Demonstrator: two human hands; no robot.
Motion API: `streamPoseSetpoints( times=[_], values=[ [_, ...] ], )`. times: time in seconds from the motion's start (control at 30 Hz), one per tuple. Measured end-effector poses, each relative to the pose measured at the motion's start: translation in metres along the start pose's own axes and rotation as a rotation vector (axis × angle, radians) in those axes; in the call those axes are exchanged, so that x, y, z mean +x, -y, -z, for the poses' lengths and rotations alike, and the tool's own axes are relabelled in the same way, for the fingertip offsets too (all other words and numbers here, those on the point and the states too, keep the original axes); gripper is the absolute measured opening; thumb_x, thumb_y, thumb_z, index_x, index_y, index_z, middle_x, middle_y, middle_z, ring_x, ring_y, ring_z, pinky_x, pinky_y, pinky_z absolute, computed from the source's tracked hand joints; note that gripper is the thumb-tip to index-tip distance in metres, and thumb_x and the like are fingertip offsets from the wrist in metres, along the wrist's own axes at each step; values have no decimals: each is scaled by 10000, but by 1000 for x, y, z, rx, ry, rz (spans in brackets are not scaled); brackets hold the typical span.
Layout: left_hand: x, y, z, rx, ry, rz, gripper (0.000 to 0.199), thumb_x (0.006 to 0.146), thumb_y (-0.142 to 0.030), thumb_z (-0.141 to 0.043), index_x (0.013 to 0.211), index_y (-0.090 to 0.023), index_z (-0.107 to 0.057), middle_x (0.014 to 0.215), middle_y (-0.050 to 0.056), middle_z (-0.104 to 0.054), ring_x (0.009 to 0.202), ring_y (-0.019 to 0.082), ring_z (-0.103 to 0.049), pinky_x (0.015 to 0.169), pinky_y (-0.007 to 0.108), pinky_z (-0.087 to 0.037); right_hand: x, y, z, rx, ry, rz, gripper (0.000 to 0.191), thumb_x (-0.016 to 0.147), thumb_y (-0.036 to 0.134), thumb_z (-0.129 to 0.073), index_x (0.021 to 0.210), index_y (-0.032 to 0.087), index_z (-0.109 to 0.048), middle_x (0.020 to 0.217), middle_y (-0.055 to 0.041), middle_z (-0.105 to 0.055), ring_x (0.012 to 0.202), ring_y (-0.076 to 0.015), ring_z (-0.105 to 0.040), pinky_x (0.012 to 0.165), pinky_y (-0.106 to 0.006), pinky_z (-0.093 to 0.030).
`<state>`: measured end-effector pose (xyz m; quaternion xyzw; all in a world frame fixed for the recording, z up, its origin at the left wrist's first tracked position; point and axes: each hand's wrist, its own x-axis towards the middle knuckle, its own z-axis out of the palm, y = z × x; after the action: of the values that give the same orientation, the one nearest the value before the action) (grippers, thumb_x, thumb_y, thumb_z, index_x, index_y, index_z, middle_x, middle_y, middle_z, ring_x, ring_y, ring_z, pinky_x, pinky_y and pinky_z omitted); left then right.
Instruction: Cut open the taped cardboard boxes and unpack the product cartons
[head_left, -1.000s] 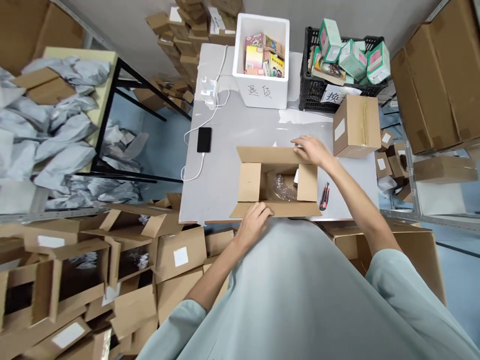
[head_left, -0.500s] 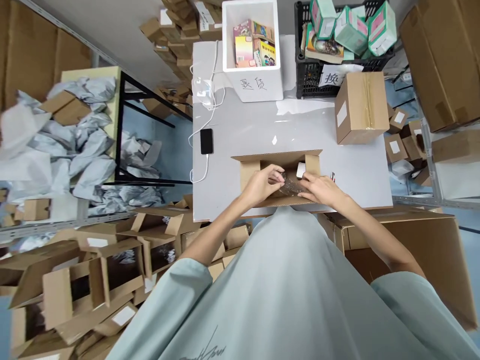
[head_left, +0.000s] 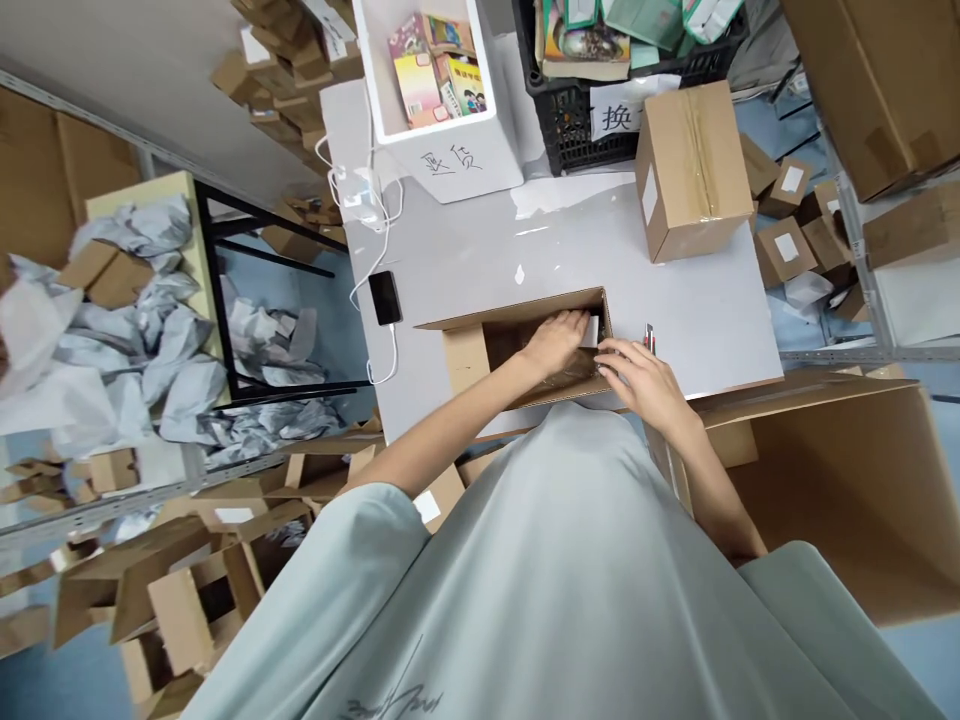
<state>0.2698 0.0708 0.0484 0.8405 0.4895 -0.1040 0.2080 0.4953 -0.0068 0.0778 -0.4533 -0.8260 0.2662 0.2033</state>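
Observation:
An open cardboard box (head_left: pixel 466 360) sits at the front of the table, its left end flap showing. Inside it lie a small white item (head_left: pixel 592 331) and some crinkled clear plastic wrap (head_left: pixel 561 381). My left hand (head_left: pixel 559 342) reaches into the box, fingers stretched out beside the white item; its fingertips are partly hidden. At the box's right end is my right hand (head_left: pixel 643 382), with thumb and fingers apart around the edge and plastic. Just beyond that hand lies a small cutter-like tool (head_left: pixel 649 338).
A phone (head_left: pixel 385 298) on a white cable lies left. Behind stand a white foam bin (head_left: pixel 469 170) of books, a black crate (head_left: pixel 574 130) and a taped carton (head_left: pixel 694 175). A large open carton (head_left: pixel 847 480) is by my right side; piled boxes (head_left: pixel 180 610) stand left.
My left hand has moved right and deeper into the box, beside the white item. My right hand has drawn back to the box's right end. The whole view has turned and shifted.

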Motion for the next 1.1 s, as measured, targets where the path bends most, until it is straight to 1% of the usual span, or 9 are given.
streamPoseSetpoints(
  times=[0.17, 0.33, 0.43, 0.53, 0.67, 0.77, 0.9, 1.0, 1.1],
  values=[
    [21, -22, -7, 92, 104, 81, 409, 1088, -130, -596, 1484, -43, -646, 1619, 297, -576, 1540, 412, -549, 1207, 530, -546, 2, 3, -9, 34, -33, 18, 330, 1192, 265, -526, 1357, 261, -812, 1488, -98, -773, 1233, -323, -745, 1010, -504, -674],
    [-6, -14, 8, 104, 98, 123, 448, 1000, -111, -728, 1442, -85, -656, 1537, 238, -633, 1389, 357, -680, 961, 410, -666, 4, 3, -15, 46, -47, 35, 349, 1181, 251, -512, 1344, 263, -821, 1450, -112, -782, 1228, -331, -754, 987, -519, -690],
    [-54, 1, 29, 38, -21, 151, 591, 927, -88, -799, 1496, -87, -643, 1513, 217, -657, 1332, 355, -735, 1042, 435, -679, 4, 3, -16, 60, -57, 13, 370, 1183, 269, -500, 1365, 272, -822, 1463, -118, -783, 1235, -343, -763, 976, -545, -702],
    [-127, 22, 64, -176, -267, 164, 682, 838, -113, -885, 1489, -155, -686, 1500, 155, -698, 1266, 323, -776, 1089, 430, -691, 4, 5, -18, 117, -82, 3, 375, 1189, 346, -529, 1448, 289, -794, 1525, -112, -773, 1290, -360, -760, 1052, -597, -692],
    [-226, 46, 120, -553, -545, 240, 583, 810, -374, -974, 1357, -259, -807, 1361, 72, -762, 1185, 277, -774, 892, 347, -747, 13, 16, -17, 378, -201, -39, 545, 1101, 496, -733, 1617, 332, -668, 1666, -130, -684, 1416, -368, -723, 1121, -617, -677],
    [-268, 56, 142, -892, -698, 307, 580, 727, -389, -1041, 1267, -273, -863, 1306, 59, -788, 1185, 288, -785, 830, 331, -740, 27, 35, -14, 676, -249, -82, 752, 980, 560, -885, 1644, 361, -595, 1714, -136, -629, 1471, -354, -699, 1107, -572, -696],
    [-267, 71, 130, -1281, -746, 297, 665, 597, -429, -1111, 1193, -231, -891, 1233, 107, -851, 1180, 371, -818, 848, 416, -747, 49, 70, -9, 873, -240, -27, 696, 924, 602, -934, 1502, 365, -626, 1665, -124, -659, 1505, -336, -680, 1218, -568, -632],
    [-244, 80, 104, -1480, -745, 227, 731, 545, -492, -1125, 1172, -201, -886, 1179, 132, -873, 1185, 394, -831, 978, 482, -727, 64, 90, -3, 843, -316, -2, 619, 956, 653, -876, 1429, 353, -611, 1490, -127, -744, 1341, -322, -761, 1117, -538, -673],
    [-223, 80, 78, -1655, -684, 194, 759, 577, -555, -1107, 1201, -192, -871, 1193, 152, -876, 1146, 379, -846, 953, 472, -722, 78, 100, 9, 746, -413, 2, 549, 1005, 655, -805, 1411, 336, -618, 1426, -137, -761, 1308, -329, -765, 1054, -508, -682]
  ],
)
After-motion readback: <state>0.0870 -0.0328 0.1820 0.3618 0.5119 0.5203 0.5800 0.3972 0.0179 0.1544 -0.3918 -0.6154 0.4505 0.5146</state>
